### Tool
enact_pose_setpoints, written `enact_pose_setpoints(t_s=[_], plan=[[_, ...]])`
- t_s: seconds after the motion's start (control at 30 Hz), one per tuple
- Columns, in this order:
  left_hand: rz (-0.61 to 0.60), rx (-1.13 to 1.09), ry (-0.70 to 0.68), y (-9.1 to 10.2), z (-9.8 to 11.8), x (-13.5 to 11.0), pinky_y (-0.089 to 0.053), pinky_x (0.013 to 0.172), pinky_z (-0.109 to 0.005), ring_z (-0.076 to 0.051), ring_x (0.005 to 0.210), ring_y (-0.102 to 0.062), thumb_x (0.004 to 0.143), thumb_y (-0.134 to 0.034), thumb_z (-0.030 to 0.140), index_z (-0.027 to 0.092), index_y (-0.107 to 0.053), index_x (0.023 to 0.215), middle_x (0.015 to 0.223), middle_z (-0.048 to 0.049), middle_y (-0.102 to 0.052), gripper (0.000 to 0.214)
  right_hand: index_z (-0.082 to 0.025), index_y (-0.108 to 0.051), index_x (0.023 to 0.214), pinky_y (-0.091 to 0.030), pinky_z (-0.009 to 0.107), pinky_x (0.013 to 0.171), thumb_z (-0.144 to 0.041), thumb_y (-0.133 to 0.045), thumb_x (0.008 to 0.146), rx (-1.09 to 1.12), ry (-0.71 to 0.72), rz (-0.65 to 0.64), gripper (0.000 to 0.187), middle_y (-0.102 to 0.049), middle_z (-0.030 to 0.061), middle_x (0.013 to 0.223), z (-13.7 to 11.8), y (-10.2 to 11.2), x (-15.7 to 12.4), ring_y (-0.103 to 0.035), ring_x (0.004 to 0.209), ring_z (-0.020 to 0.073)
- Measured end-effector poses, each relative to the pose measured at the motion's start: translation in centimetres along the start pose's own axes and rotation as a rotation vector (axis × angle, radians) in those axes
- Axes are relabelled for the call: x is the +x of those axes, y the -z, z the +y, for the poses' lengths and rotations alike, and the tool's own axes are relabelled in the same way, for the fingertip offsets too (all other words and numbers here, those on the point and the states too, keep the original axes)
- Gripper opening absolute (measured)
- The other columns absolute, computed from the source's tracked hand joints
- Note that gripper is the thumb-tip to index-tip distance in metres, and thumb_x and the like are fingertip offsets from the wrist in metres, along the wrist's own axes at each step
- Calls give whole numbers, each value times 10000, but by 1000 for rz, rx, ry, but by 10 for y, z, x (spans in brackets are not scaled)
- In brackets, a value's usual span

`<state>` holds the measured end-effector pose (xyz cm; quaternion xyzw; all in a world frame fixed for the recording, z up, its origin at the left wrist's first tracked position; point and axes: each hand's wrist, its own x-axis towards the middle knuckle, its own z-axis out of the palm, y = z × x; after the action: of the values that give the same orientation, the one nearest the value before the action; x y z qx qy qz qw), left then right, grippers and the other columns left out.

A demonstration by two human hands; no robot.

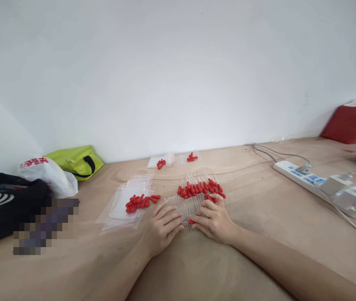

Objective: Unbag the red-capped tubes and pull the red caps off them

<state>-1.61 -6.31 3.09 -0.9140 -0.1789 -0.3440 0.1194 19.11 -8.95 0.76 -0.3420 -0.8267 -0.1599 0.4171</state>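
My left hand [162,225] and my right hand [214,219] lie side by side on the wooden table [259,209]. Their fingers rest on a row of clear thin tubes [184,205], and a red cap [191,222] shows between the two hands. Left fingers are spread flat; right fingers are curled over the tubes' right end. Just beyond them lies a heap of clear tubes with red caps [200,187]. To the left, loose red caps [142,201] sit on a stack of small clear zip bags [127,200].
Filled small bags [162,162] with red caps lie near the wall. A green pouch [76,161], a white plastic bag [47,173] and a black bag [2,205] sit at the left. A white power strip [309,179] with plugs and cables lies right; a red box [350,124] stands far right.
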Motion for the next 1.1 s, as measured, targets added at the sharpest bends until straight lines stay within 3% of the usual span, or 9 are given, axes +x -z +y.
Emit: enact_pose_setpoints(t_s=[0.37,0.73,1.1], plan=[[31,-52,-7,-2,2,-4,-405,916,-350,-143,902,-621,818,-490,138,190,-596,817,826,11,-698,118,-232,-629,796,-196,405,873,-291,-519,810,13,15,-42,126,-551,-31,591,0,3,-2,-424,692,123],[-12,-92,21,0,5,-4,-421,898,-328,-138,913,-618,822,-476,136,190,-592,827,829,-2,-695,128,-212,-596,706,-186,398,873,-261,-493,803,10,52,-112,150,-494,-40,555,0,4,-6,-432,692,117],[15,-98,7,0,4,-5,-453,845,-302,-140,900,-616,827,-475,141,182,-594,847,817,-10,-691,127,-202,-582,748,-204,392,862,-225,-487,795,57,73,-78,109,-529,-38,593,0,8,-4,-442,698,116]])
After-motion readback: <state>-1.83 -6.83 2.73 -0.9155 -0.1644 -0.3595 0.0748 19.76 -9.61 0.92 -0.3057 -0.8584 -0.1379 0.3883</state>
